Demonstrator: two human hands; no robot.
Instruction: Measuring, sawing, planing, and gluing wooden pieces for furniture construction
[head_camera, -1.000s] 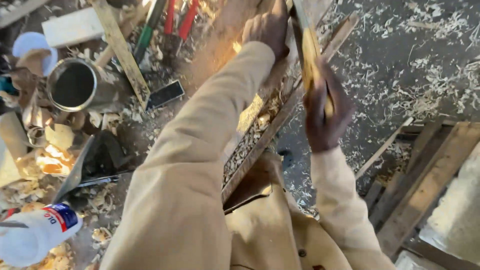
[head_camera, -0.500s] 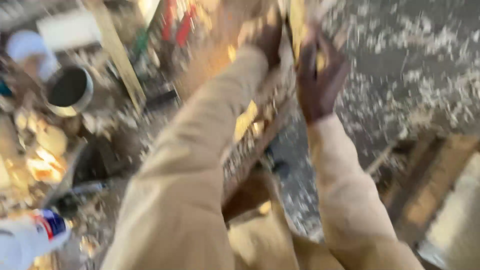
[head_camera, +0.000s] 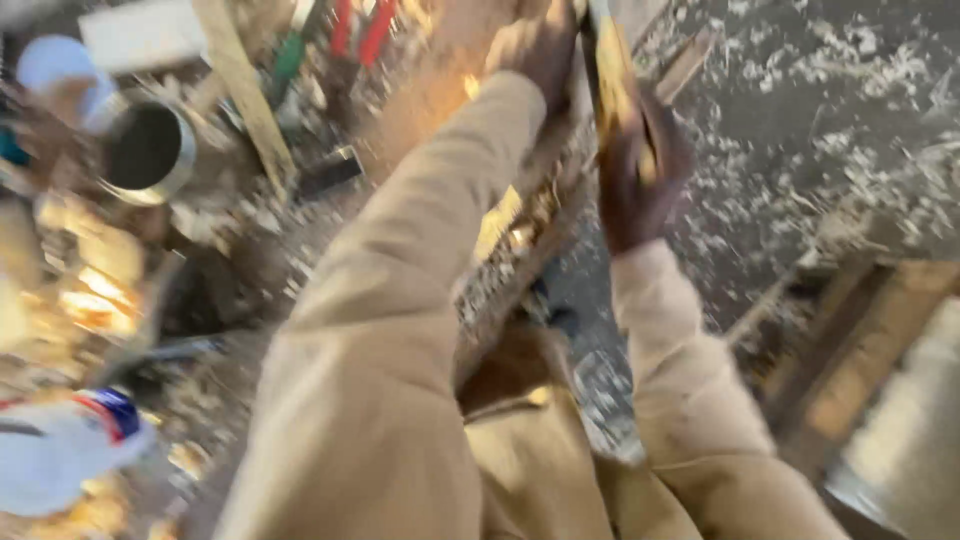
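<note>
up top, right hand (head_camera: 640, 175) gripping wooden strip (head_camera: 612, 70), left hand (head_camera: 535, 45) beside

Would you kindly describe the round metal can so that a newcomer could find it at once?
Start at the person's left sleeve, which runs up the middle of the view, and look to the upper left of it. There, among pale wood shavings, lies the metal can, just left of a slanting wooden strip. Its shiny round rim and dark, hollow inside set it apart.
</note>
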